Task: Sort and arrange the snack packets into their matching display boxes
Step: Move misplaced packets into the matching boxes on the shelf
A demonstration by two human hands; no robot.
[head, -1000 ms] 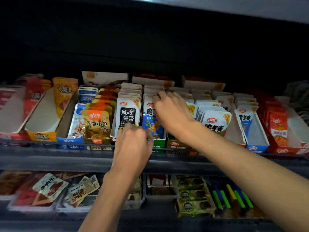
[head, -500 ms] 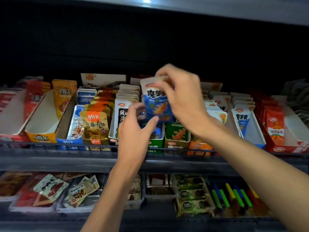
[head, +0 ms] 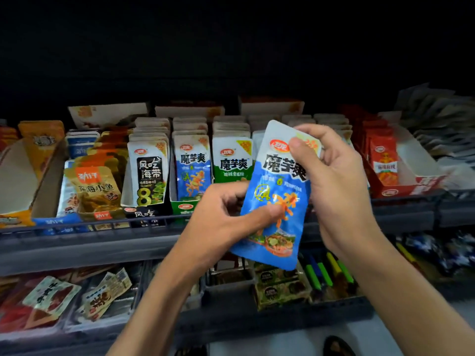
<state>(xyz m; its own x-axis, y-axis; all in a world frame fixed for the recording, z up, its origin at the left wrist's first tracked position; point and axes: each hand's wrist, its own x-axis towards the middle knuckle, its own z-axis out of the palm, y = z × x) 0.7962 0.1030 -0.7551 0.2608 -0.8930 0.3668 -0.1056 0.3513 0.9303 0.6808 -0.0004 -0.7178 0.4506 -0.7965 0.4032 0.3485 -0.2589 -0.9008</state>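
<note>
A blue-and-white snack packet (head: 279, 201) hangs in front of the upper shelf, tilted a little to the right. My right hand (head: 331, 181) pinches its top corner with thumb and fingers. My left hand (head: 223, 222) grips its lower left side, thumb across the front. Behind it stand display boxes in a row: a green box (head: 185, 207) with blue packets (head: 192, 170) at its front, a row of green packets (head: 232, 163) to the right, and a black box (head: 144, 213) of seaweed packets (head: 149, 176) to the left.
Farther left are a gold fish-snack box (head: 96, 194) and an orange box (head: 23, 191), nearly bare inside. A red box (head: 408, 186) stands at the right. The shelf rail (head: 102, 227) runs along the front. The lower shelf holds trays of packets (head: 51, 301) and coloured pens (head: 326, 271).
My right hand has lifted the blue packet out of the row and pulled it toward me and to the right. My left hand left the shelf front and took hold of the packet's lower side.
</note>
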